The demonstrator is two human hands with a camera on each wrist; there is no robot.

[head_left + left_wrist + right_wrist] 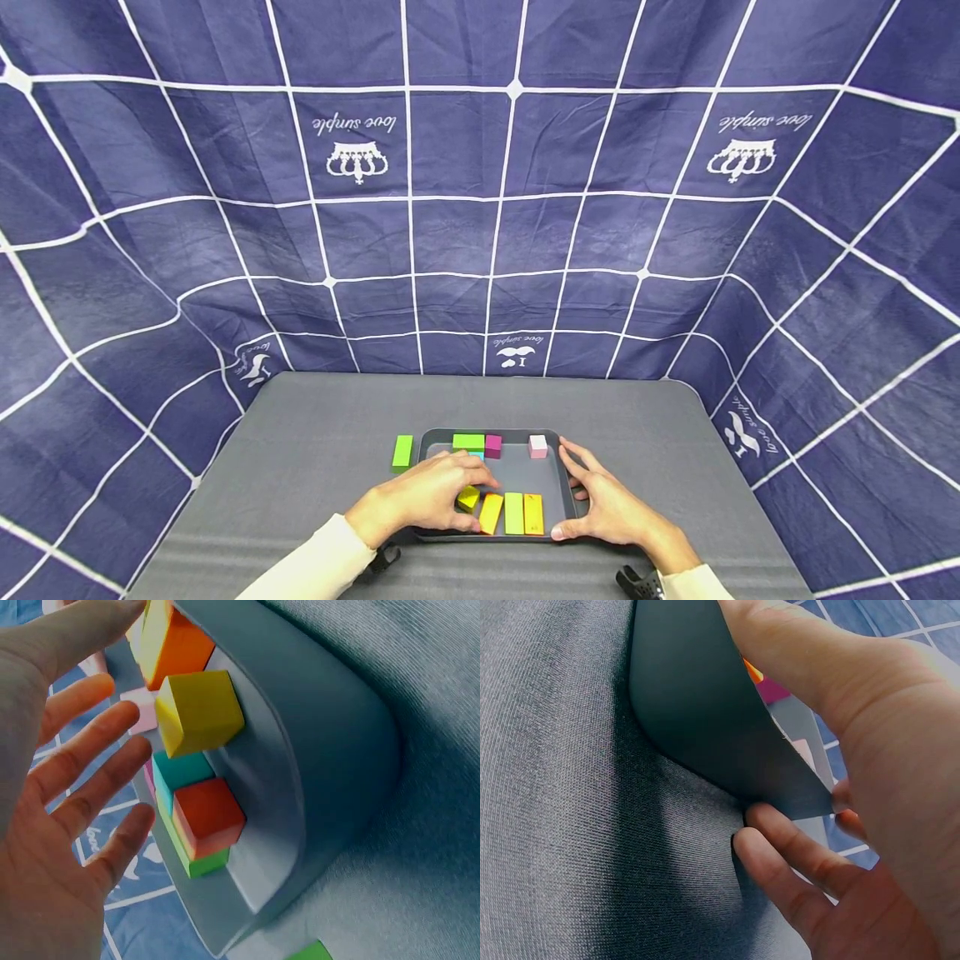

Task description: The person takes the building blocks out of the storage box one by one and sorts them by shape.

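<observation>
Pale sleeves [311,558] lie nearest, leading to the left grip [435,493], fingers spread and empty, thumb beside a slanted yellow-orange block [491,514] inside the dark tray [536,477], and the right grip [611,504], holding the tray's right end. Apparent step: aligning the near row; the next move probably calls for squaring that block beside the lime block [513,513] on its right. Farther off stand magenta [492,447] and pink cubes [537,447].

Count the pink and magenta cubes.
2, both in the gray tray: magenta cube beside a green block; pale pink cube near the far right corner. Left hand may hide more.
</observation>
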